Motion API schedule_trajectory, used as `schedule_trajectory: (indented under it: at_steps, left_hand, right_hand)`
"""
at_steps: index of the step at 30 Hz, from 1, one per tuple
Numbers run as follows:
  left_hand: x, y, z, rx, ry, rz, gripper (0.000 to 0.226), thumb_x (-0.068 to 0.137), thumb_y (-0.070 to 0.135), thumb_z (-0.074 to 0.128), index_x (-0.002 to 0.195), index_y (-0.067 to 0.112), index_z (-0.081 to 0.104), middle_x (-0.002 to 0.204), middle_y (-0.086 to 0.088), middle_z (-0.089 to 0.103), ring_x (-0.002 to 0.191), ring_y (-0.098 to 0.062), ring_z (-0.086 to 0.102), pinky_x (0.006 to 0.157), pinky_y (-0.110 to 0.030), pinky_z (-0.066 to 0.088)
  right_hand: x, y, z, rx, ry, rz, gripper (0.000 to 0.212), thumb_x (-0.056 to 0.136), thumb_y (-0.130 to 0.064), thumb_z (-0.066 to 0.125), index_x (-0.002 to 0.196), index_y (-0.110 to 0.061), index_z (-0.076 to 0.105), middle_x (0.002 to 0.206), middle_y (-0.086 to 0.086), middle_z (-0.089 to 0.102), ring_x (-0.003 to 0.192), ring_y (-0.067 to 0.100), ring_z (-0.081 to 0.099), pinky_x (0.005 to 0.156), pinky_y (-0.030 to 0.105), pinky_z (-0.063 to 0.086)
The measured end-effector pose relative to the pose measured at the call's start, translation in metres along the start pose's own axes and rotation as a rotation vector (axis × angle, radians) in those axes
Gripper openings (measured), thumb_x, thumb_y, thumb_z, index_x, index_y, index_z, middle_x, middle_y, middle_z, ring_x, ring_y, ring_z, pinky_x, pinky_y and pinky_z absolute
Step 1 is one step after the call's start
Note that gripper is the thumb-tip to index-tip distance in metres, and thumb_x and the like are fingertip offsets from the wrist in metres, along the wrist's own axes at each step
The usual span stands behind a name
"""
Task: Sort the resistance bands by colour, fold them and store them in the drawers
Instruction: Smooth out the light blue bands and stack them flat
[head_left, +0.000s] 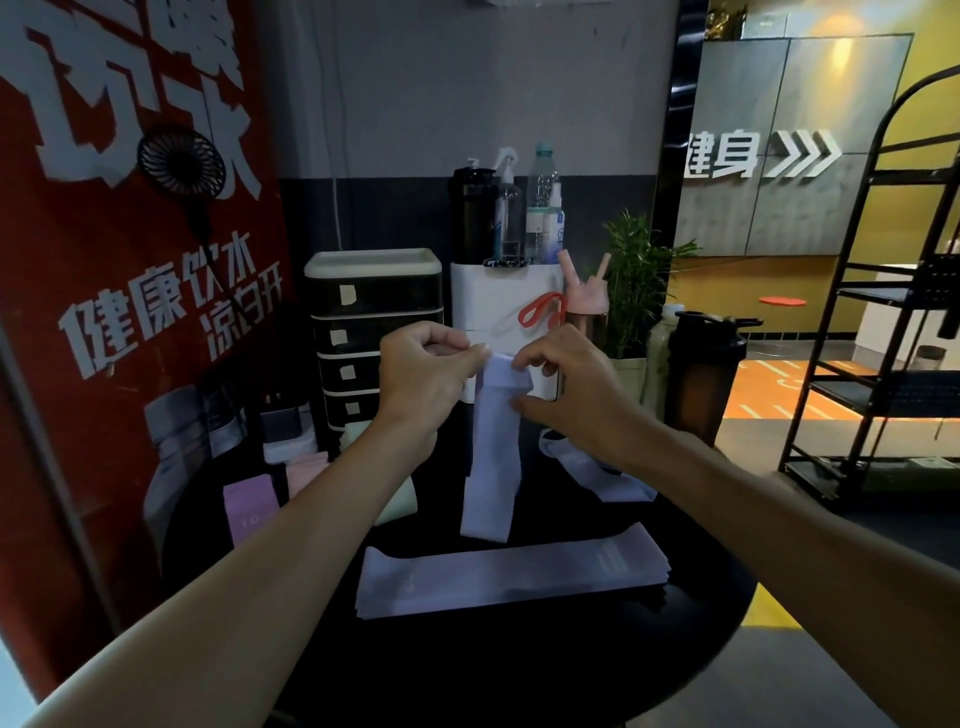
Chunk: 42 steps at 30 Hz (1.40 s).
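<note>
Hanging from both hands above the black bench (519, 675) is a pale lilac band (491, 457): the left hand (423, 379) pinches its top edge, the right hand (566, 384) grips just beside it. More lilac bands (509, 577) lie stacked below; the drawers (363, 343) stand behind.

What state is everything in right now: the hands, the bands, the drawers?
held band, lavender, hangs down, pinched at top
left hand, pinches its top edge
right hand, pinches the same top
lavender stack, unfolded, flat on table
pink band, flat on table, left side
drawer unit, visible drawers all shut
</note>
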<state>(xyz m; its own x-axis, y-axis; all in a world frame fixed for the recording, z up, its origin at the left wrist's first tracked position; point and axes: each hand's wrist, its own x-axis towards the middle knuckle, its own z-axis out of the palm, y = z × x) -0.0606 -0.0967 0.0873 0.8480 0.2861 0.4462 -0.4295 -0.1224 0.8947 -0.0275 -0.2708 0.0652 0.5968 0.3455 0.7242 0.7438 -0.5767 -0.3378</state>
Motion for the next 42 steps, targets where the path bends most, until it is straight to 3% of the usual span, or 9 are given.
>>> schedule_trajectory:
  at_steps: [8,15,20,23,27,33,37,39,42]
  left_hand:
    - [0.003,-0.002,-0.011,0.180,-0.015,0.117,0.010,0.085,0.012,0.076,0.080,0.014,0.067,0.076,-0.003,0.068,0.068,-0.008,0.064,0.066,-0.019,0.053]
    - [-0.002,0.003,-0.010,0.215,-0.351,0.111,0.012,0.095,0.014,0.064,0.093,0.009,0.075,0.080,0.002,0.072,0.067,-0.003,0.066,0.061,-0.015,0.049]
    - [-0.007,0.001,-0.002,0.085,-0.366,0.034,0.015,0.096,0.016,0.064,0.094,0.004,0.074,0.087,-0.012,0.075,0.074,-0.013,0.070,0.068,-0.027,0.054]
    - [-0.009,-0.001,-0.001,0.033,-0.378,0.020,0.013,0.096,0.009,0.062,0.097,0.004,0.074,0.091,-0.014,0.075,0.076,-0.013,0.069,0.065,-0.020,0.054]
    - [-0.004,-0.008,-0.001,0.075,-0.293,0.048,0.016,0.093,0.000,0.061,0.104,0.009,0.067,0.090,-0.011,0.070,0.073,-0.016,0.065,0.062,-0.023,0.053]
    - [0.004,-0.024,-0.002,0.096,-0.519,-0.018,0.043,0.095,0.021,0.066,0.136,0.011,0.056,0.124,0.001,0.068,0.115,-0.008,0.063,0.099,-0.025,0.049]
    - [-0.001,-0.026,0.003,0.022,-0.435,0.017,0.018,0.095,0.010,0.064,0.111,0.003,0.069,0.091,-0.002,0.074,0.082,-0.005,0.068,0.076,-0.017,0.051]
    - [0.000,-0.026,0.004,0.022,-0.389,0.046,0.012,0.097,0.010,0.062,0.100,0.004,0.072,0.090,-0.010,0.074,0.080,-0.011,0.067,0.075,-0.023,0.051]
    - [0.001,-0.025,0.004,0.037,-0.375,0.061,0.013,0.098,0.013,0.061,0.093,0.006,0.071,0.087,-0.013,0.072,0.076,-0.013,0.063,0.073,-0.029,0.049]
  right_hand:
    - [0.008,-0.005,-0.002,-0.132,0.010,-0.032,0.004,0.091,-0.017,0.065,0.094,-0.019,0.068,0.096,-0.003,0.051,0.077,0.002,0.044,0.070,0.017,0.037]
    - [0.020,-0.011,-0.011,-0.084,0.031,0.065,0.010,0.092,-0.017,0.063,0.091,-0.022,0.071,0.063,0.005,0.060,0.055,0.016,0.050,0.056,0.037,0.045]
    - [0.018,-0.015,-0.011,0.148,0.039,0.167,0.016,0.095,-0.010,0.058,0.101,-0.012,0.073,0.069,-0.011,0.064,0.058,-0.003,0.057,0.058,0.015,0.043]
    - [0.018,-0.018,-0.012,0.315,0.072,0.228,0.017,0.096,-0.010,0.057,0.091,-0.011,0.073,0.073,0.001,0.069,0.063,0.003,0.058,0.061,0.027,0.051]
    - [0.017,-0.017,-0.017,0.358,0.036,0.239,0.021,0.088,0.008,0.058,0.095,-0.010,0.068,0.072,0.005,0.064,0.059,-0.004,0.054,0.061,0.010,0.044]
    - [0.026,-0.024,-0.027,0.319,-0.039,0.176,0.036,0.085,0.014,0.050,0.115,-0.003,0.057,0.080,0.016,0.064,0.059,-0.001,0.051,0.057,0.010,0.039]
    - [0.027,-0.023,-0.027,0.288,-0.026,0.166,0.033,0.087,0.011,0.050,0.112,-0.009,0.059,0.083,0.008,0.061,0.065,0.004,0.052,0.060,0.017,0.041]
    - [0.025,-0.022,-0.027,0.263,-0.029,0.153,0.029,0.089,0.006,0.053,0.111,-0.012,0.059,0.081,0.000,0.061,0.070,0.009,0.055,0.066,0.024,0.044]
    - [0.026,-0.019,-0.030,0.167,-0.040,0.141,0.022,0.089,0.002,0.060,0.108,-0.004,0.067,0.079,-0.007,0.062,0.065,-0.005,0.055,0.068,0.015,0.045]
